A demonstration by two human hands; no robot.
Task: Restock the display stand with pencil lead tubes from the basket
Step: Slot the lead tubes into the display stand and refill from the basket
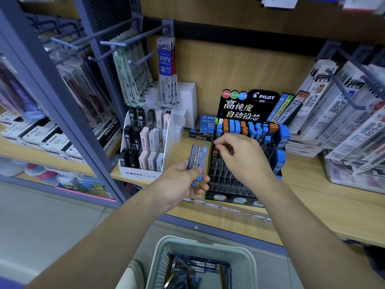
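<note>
Stock: lead tubes [198,161], bundle gripped in left hand [179,184], centre frame, long axis up-frame, just left of display stand [229,184]. Nearer its slots: right hand [239,157], fingers [223,142] curled, hold indiscernible. Supply: basket [160,257], bottom centre.

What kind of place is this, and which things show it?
Most likely a stationery shop: a Pilot display stand of pencil lead tubes on a wooden shelf, packaged pen refills hanging beside it, and a basket of tubes below.

Matt wood-grain shelf [325,197], glossy black plastic display stand [248,105], pale perforated plastic basket [243,265], clear plastic lead tubes [198,157]
</note>
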